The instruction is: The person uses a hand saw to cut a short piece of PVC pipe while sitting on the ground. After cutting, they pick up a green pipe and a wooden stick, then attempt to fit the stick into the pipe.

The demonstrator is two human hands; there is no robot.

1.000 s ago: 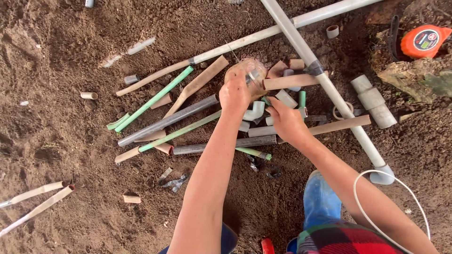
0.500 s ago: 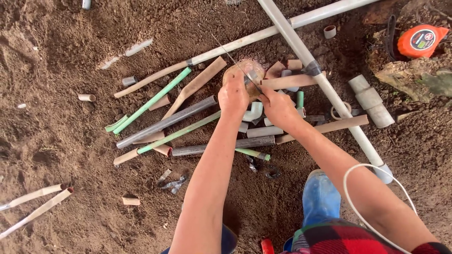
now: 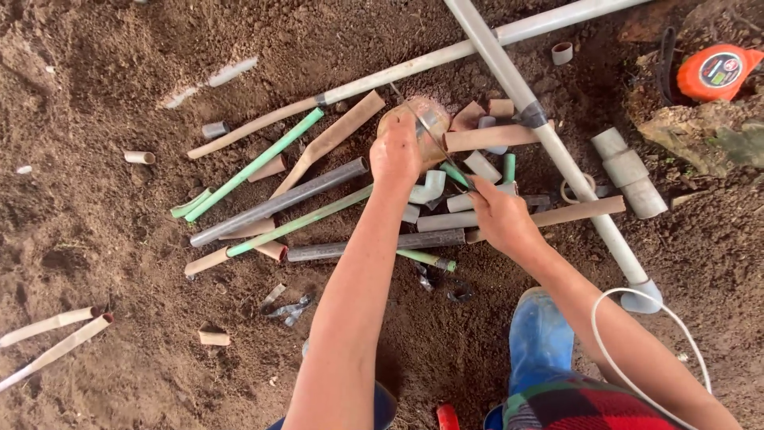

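My left hand [image 3: 395, 151] grips a short, wide tan pipe piece [image 3: 436, 119] over a heap of cut pipe lengths on the soil. My right hand [image 3: 497, 215] holds the near end of a thin metal saw blade [image 3: 426, 131]. The blade runs diagonally up and left across the tan piece. Under both hands lie grey pipes [image 3: 278, 203], green pipes [image 3: 259, 163], tan offcuts [image 3: 334, 137] and a white elbow fitting [image 3: 430, 188].
Two long white pipes [image 3: 557, 159] cross at the upper right. An orange tape measure [image 3: 716, 72] rests on a rock beside a grey coupling [image 3: 629, 171]. My blue boot [image 3: 541, 342] and a white cable [image 3: 637, 334] are at the lower right. Loose offcuts [image 3: 56, 330] lie at the left.
My right hand pushed the blade forward across the tan piece, then drew it back toward me. My left hand stayed on the piece.
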